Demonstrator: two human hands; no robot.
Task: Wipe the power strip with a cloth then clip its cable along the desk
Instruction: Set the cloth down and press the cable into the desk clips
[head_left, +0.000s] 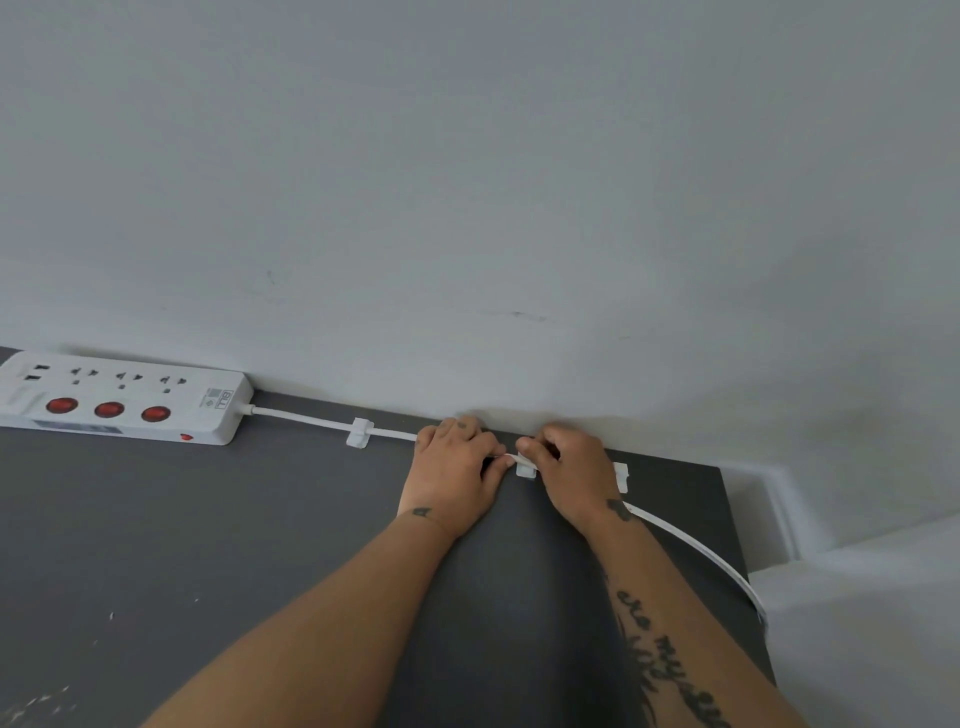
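The clipping step is in hand: near the table's (208, 545) back edge, the left hand (452, 478) and right hand (569, 475) pinch the cable (306, 419) over the middle clip (525, 472), fingers clenched on it. The power strip (119, 397) lies at the back left. Next, I judge, the cable must be pressed into this clip. The fingers hide whether it is seated; the far clip (622, 475) shows only partly.

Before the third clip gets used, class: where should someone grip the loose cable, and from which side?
Pinch the cable from above on its free stretch just right of the third clip. There it curves unpinned toward the desk edge; the hands cover the rest.
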